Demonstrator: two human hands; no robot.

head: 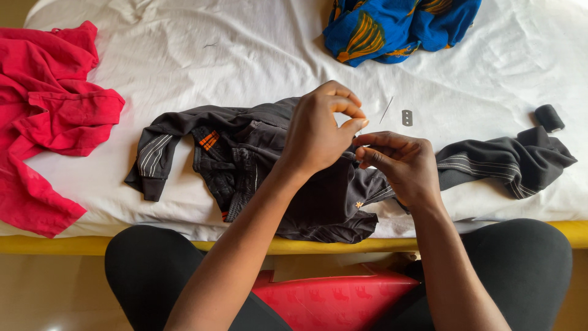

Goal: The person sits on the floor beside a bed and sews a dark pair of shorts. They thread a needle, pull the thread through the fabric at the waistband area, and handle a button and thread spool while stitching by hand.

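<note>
A dark grey garment [245, 153] with white stripes and orange trim lies spread across a white sheet [202, 61]. My left hand [318, 132] hovers over its middle, thumb and fingers pinched together, and what it pinches is too small to tell. My right hand [401, 165] pinches a fold of the dark fabric just right of the left fingertips. A thin needle [386, 110] and a small razor blade [407, 117] lie on the sheet just beyond the hands.
A red cloth [49, 116] is bunched at the left edge. A blue and orange patterned cloth [392, 27] lies at the top. A black thread spool [549, 117] sits at the right. A red patterned object [337, 297] rests between my knees below the yellow bed edge [55, 245].
</note>
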